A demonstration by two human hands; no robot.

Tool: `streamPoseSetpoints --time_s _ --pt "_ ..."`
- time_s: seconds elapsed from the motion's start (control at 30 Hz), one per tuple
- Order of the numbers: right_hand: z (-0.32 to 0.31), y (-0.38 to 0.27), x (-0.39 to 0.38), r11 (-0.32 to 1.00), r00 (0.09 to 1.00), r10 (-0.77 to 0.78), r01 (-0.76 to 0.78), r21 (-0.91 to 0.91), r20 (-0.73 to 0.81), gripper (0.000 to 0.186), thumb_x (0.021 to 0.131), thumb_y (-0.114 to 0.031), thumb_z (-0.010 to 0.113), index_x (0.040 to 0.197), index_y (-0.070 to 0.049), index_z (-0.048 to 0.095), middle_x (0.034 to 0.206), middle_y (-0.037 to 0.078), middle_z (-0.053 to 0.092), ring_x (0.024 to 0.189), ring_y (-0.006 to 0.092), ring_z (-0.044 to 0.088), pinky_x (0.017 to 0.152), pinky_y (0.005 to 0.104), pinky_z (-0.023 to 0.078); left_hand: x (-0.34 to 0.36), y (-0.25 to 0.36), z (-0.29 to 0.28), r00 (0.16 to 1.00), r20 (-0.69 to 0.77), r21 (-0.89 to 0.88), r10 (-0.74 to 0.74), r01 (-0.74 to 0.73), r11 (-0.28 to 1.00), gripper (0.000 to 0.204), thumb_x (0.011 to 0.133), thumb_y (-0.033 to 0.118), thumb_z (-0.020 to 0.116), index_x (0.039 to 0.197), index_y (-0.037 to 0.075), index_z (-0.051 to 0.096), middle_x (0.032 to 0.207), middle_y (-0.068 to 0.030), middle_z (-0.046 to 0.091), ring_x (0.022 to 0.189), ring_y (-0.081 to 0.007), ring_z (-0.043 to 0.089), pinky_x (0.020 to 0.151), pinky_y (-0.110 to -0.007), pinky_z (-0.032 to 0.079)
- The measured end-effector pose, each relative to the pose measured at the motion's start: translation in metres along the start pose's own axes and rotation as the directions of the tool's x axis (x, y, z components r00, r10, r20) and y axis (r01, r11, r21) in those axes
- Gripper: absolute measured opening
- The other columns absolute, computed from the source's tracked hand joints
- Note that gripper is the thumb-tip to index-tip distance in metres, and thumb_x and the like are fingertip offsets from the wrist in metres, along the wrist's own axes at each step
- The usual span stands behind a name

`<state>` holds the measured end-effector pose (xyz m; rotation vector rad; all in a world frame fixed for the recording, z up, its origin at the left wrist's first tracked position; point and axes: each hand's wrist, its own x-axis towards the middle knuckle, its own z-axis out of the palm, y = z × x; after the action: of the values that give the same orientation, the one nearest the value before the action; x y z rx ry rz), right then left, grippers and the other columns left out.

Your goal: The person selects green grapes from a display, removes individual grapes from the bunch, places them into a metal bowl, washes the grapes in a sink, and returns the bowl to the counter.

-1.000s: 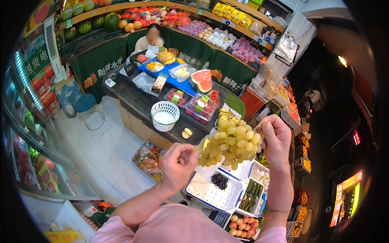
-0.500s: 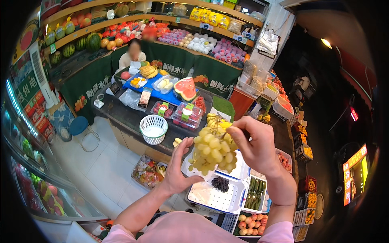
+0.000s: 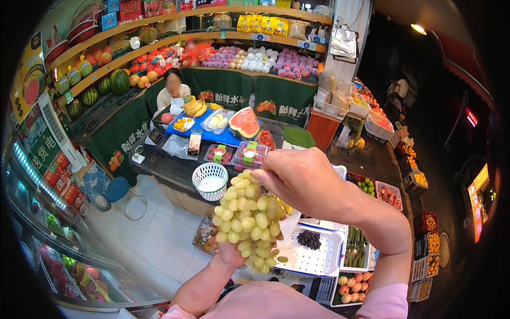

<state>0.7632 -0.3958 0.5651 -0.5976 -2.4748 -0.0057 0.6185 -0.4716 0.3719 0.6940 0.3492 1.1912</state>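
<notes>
My right hand [image 3: 300, 171] pinches the top of a large bunch of green grapes [image 3: 247, 218], which hangs down in front of me. Behind and below the bunch is my left hand [image 3: 232, 255]; the grapes cover its fingers, so their pose does not show. One grape at the lower right stands slightly apart from the rest. To the right of the bunch, a white perforated tray [image 3: 289, 261] holds a small cluster of dark grapes [image 3: 308, 240].
Beyond the bunch, a dark counter carries a white basket [image 3: 210, 182], a cut watermelon [image 3: 245, 123] and bananas [image 3: 195, 108]. A person [image 3: 172, 90] sits behind it. Cucumbers [image 3: 355, 254] and reddish round fruit [image 3: 351, 287] lie at the right. A glass-fronted cooler [image 3: 79, 250] stands left.
The grape bunch has moved left and lower, closer to me, with my right hand still holding its top. My left hand has gone from beside the bunch to behind and below it.
</notes>
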Motion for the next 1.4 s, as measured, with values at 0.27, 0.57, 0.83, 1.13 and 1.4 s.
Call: streamPoseSetpoints --time_s 0.27,0.57,0.83,1.13,1.4 --pt "0.031 0.02 -0.018 0.97 0.979 0.182 -0.194 0.144 0.096 0.028 0.091 -0.023 0.064 0.075 -0.001 0.062 0.068 0.018 0.062 0.066 0.0383 0.064 0.061 0.0474 0.051 -0.007 -0.01 0.004 0.988 0.152 -0.312 -0.026 0.073 0.947 0.082 0.087 0.067 0.047 0.142 0.007 0.037 0.119 -0.0272 0.057 0.075 -0.0332 0.063 0.057 -0.037 0.052" --pt "0.053 0.032 -0.039 0.831 0.915 0.343 -0.4 0.387 0.212 0.028 0.093 -0.024 0.065 0.083 0.002 0.067 0.065 0.015 0.064 0.057 0.0219 0.063 0.055 0.035 0.048 -0.007 -0.01 0.009 0.991 0.031 -0.381 -0.13 0.132 0.915 0.069 0.099 0.063 0.025 0.144 0.012 0.035 0.115 -0.0304 0.058 0.06 -0.0334 0.06 0.046 -0.036 0.048" --pt "0.068 0.043 -0.049 0.73 0.861 0.403 -0.506 0.46 0.309 0.026 0.094 -0.024 0.066 0.087 0.002 0.067 0.063 0.005 0.06 0.057 0.0082 0.051 0.053 0.0281 0.043 -0.003 -0.029 -0.014 0.972 0.222 -0.382 -0.078 0.16 0.91 0.095 0.09 0.081 0.014 0.147 0.007 0.032 0.126 -0.0268 0.053 0.083 -0.0284 0.066 0.059 -0.035 0.056" --pt "0.073 0.049 -0.059 0.678 0.841 0.407 -0.54 0.498 0.357 0.025 0.093 -0.022 0.068 0.088 0.002 0.065 0.068 0.004 0.062 0.062 0.0061 0.054 0.056 0.0262 0.045 -0.003 -0.034 -0.015 0.967 0.004 -0.449 -0.255 0.229 0.864 0.075 0.095 0.072 0.022 0.15 0.021 0.03 0.121 -0.0302 0.057 0.068 -0.0364 0.064 0.052 -0.039 0.052" --pt "0.069 0.045 -0.061 0.729 0.898 0.32 -0.437 0.527 0.303 0.026 0.093 -0.022 0.065 0.086 0.003 0.067 0.076 0.015 0.068 0.068 0.025 0.067 0.063 0.0359 0.052 -0.003 -0.036 -0.027 0.969 0.133 -0.354 -0.21 0.245 0.903 0.077 0.094 0.072 0.024 0.145 0.016 0.034 0.118 -0.0264 0.059 0.074 -0.0351 0.065 0.054 -0.036 0.052"
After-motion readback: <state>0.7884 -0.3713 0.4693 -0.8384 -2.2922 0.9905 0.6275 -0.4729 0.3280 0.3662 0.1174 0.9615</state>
